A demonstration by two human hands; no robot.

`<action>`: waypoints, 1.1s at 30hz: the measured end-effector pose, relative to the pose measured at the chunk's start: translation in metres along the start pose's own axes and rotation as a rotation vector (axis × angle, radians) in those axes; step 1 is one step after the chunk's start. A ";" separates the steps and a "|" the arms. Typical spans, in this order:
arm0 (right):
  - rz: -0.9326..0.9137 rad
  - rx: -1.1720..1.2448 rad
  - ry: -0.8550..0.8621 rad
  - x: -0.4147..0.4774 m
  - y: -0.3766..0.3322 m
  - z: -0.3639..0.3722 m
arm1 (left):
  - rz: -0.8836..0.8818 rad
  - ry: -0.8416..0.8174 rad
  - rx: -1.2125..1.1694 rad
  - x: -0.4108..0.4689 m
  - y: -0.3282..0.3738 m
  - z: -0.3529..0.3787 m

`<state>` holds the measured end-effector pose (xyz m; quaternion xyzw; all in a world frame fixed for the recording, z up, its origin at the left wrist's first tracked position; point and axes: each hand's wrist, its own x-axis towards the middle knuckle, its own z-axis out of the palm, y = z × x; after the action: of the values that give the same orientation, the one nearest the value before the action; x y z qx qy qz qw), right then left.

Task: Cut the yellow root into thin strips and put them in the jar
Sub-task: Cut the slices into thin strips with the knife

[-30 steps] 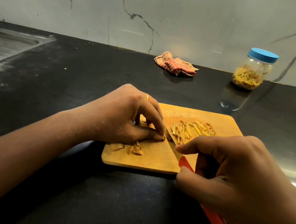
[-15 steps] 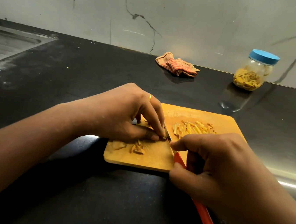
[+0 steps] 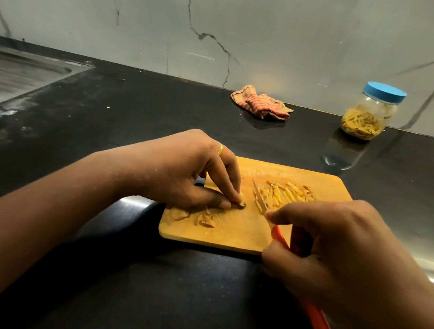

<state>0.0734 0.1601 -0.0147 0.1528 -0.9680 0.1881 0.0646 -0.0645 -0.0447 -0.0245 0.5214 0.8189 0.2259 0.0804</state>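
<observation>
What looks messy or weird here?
Nothing is spilled or broken. The striped cloth lies crumpled by the wall, and brownish scraps sit at the near-left of the cutting board, apart from the cut strips. The jar has its blue lid on. The wall's dark lines look like marble veins.

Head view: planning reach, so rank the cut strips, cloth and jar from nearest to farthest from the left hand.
1. Cut strips, on the board just right of the left hand.
2. Cloth, behind it near the wall.
3. Jar, far right by the wall.
</observation>
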 end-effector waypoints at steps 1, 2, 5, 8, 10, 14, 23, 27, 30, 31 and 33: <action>-0.003 0.013 0.018 0.001 0.001 -0.001 | 0.000 -0.003 0.003 0.000 0.000 0.000; -0.006 0.030 0.018 0.002 0.000 0.000 | -0.001 -0.006 0.002 0.000 0.000 -0.001; -0.030 0.073 -0.004 0.002 -0.003 0.001 | -0.001 -0.021 -0.003 -0.001 0.000 -0.001; -0.034 0.107 -0.004 0.002 -0.004 0.001 | 0.007 -0.027 0.000 0.000 -0.001 -0.002; -0.040 0.124 -0.001 0.004 -0.002 0.003 | 0.006 -0.032 -0.001 0.000 -0.001 -0.002; -0.053 0.130 -0.009 0.004 -0.002 0.005 | -0.003 -0.045 -0.002 0.000 -0.001 -0.002; -0.038 0.144 -0.007 0.003 -0.004 0.004 | 0.006 -0.043 0.002 -0.001 -0.002 -0.002; -0.030 0.146 -0.042 0.005 -0.006 0.003 | 0.011 -0.043 0.003 0.000 -0.003 -0.002; -0.030 0.109 -0.051 0.006 -0.007 0.004 | 0.013 -0.041 0.000 0.000 -0.003 -0.002; -0.023 0.082 -0.056 0.008 -0.008 0.004 | 0.013 -0.039 -0.001 0.000 -0.003 -0.002; -0.028 0.014 -0.051 0.010 -0.010 0.007 | 0.017 -0.031 -0.004 0.000 -0.002 -0.001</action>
<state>0.0669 0.1457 -0.0162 0.1715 -0.9658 0.1900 0.0412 -0.0671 -0.0457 -0.0244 0.5316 0.8128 0.2198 0.0923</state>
